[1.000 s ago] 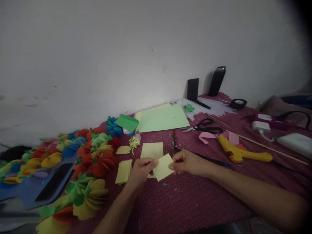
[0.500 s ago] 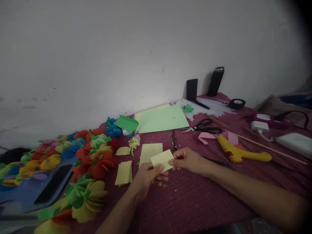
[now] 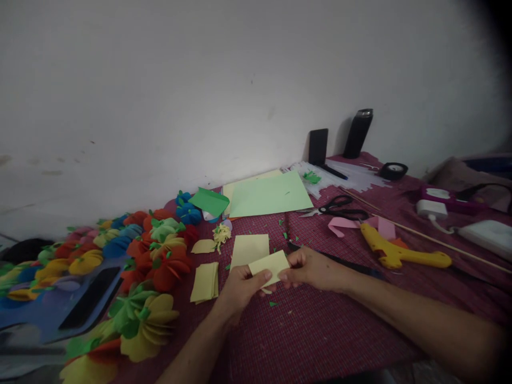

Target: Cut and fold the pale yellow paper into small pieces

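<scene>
A small piece of pale yellow paper (image 3: 270,266) is held between both hands above the table. My left hand (image 3: 241,286) pinches its left side, thumb on top. At its right end, my right hand (image 3: 310,269) grips the paper between thumb and fingers. Below and behind it lies a larger yellow sheet (image 3: 250,248), partly covered. To the left of my left hand are a stack of yellow paper pieces (image 3: 205,282), a curved-edged yellow piece (image 3: 204,246) and a fringed yellow paper tuft (image 3: 221,235).
Colourful paper flowers (image 3: 168,266) crowd the left side. Light green sheets (image 3: 272,194) lie at the back, with scissors (image 3: 336,207) beside them. A yellow glue gun (image 3: 404,252), a thin stick (image 3: 432,240) and black tape (image 3: 393,170) lie right. A black bottle (image 3: 359,133) stands by the wall.
The held paper now looks narrower and more tilted, and my right hand has shifted its hold, with fingers further under the paper. The whole view has shifted slightly.
</scene>
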A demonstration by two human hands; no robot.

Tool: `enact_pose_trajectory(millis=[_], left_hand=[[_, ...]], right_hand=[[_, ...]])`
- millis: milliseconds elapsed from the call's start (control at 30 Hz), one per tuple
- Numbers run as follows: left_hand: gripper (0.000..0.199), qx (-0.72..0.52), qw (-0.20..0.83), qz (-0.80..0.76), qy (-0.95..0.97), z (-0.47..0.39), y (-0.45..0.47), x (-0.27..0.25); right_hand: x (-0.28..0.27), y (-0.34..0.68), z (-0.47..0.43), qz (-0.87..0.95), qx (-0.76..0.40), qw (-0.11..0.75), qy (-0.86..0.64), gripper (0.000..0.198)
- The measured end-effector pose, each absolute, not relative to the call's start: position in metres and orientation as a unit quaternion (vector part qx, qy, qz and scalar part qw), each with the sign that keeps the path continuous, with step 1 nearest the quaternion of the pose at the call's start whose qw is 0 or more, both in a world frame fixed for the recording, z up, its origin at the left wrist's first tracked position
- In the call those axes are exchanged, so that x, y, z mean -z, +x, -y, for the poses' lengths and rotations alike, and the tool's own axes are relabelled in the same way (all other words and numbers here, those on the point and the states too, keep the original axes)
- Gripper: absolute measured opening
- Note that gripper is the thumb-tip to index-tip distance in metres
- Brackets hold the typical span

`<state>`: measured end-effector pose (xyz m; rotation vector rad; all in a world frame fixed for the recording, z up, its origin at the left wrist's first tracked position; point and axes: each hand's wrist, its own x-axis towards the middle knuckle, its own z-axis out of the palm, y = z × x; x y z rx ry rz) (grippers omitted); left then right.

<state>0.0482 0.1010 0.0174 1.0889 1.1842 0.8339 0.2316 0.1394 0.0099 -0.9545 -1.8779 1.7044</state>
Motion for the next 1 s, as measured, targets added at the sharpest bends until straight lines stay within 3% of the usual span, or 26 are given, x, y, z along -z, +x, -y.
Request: enact_pose_trajectory(millis=[500,733,1000], left_hand=[[0.031,-0.413,0.547,-0.535,0.494,-0.101,0.047,-0.021],[0.031,-0.367,0.514,-0.530,0.566,-0.098,0.052,-0.011],[0.030,-0.326,0.506,-0.514,0.610,-0.094,0.055,-0.009]], right_hand=[[-0.013,0.234,-0.137,0.696,-0.605,0.166,-0.349,0.030],[-0.016,0.228,-0.140,0.707,-0.547,0.268,-0.359,0.024],[-0.009,0.228,-0.135,0.735,-0.510,0.253,-0.367,0.018]])
